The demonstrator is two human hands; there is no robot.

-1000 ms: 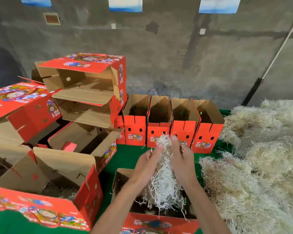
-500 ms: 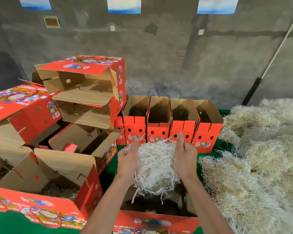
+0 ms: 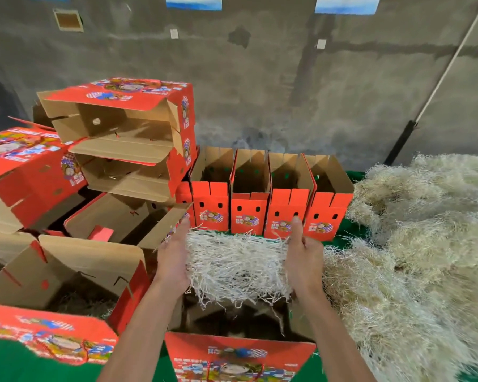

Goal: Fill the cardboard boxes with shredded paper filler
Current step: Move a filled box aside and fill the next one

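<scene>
Shredded paper filler (image 3: pixel 236 264), stretched into a wide flat sheet between both hands, held in the air directly above the open cardboard box (image 3: pixel 239 354) at the near edge of the bench (image 3: pixel 11 365). Left hand (image 3: pixel 173 260) at the left edge of the sheet, fingers extended forward and thumb side against the strands; right hand (image 3: pixel 304 260) at the right edge, thumb up, fingers hidden behind the paper, so cannot tell how tightly curled. Step in hand, most probably: spreading one portion wide before putting it into the box below, which looks dark inside and nearly unfilled. Next move calls for lowering both hands together into the opening, keeping the sheet centred so that loose hanging strands do not catch on the front wall, then letting go and pressing down lightly. Big pile of filler (image 3: pixel 414 244) lying just to the right on the bench, ready for more portions. Row of four upright boxes (image 3: pixel 271 213) at the back, appearing unfilled; stacked boxes (image 3: pixel 127 139) to the left; one box on the near left (image 3: pixel 66 285) already showing some filler inside.
</scene>
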